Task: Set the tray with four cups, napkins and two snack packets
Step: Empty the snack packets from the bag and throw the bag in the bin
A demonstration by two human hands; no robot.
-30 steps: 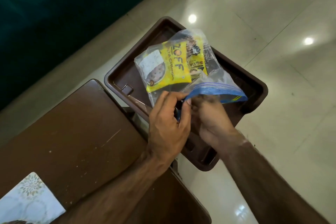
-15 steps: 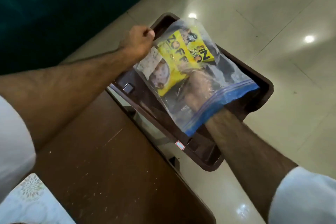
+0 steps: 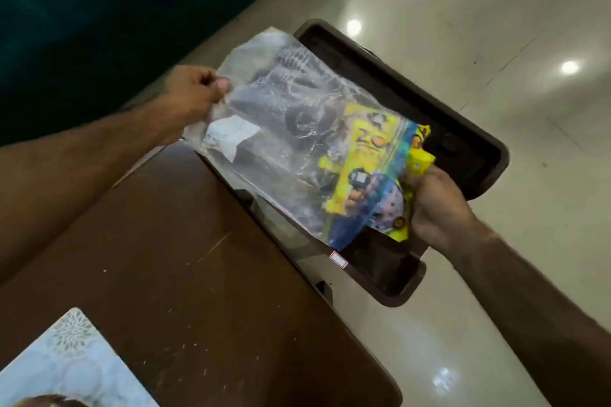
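Note:
A clear zip bag [image 3: 284,129] with a blue closure strip is held above the dark brown tray [image 3: 463,116]. My left hand [image 3: 195,96] pinches the bag's closed bottom corner at the upper left. My right hand [image 3: 436,205] grips yellow snack packets [image 3: 363,175] at the bag's open mouth, and they stick halfway out of it. The tray juts out past the brown table's edge, and its visible parts hold nothing. No cups or napkins are in view.
The brown wooden table [image 3: 165,274] fills the lower left, with a pale patterned mat [image 3: 66,363] at its near corner. A glossy tiled floor [image 3: 496,26] lies beyond the tray, and a dark teal wall is at the upper left.
My right hand has drawn back out of the bag, bringing the yellow packets to its mouth. My left hand still holds the bag's bottom corner, now further left.

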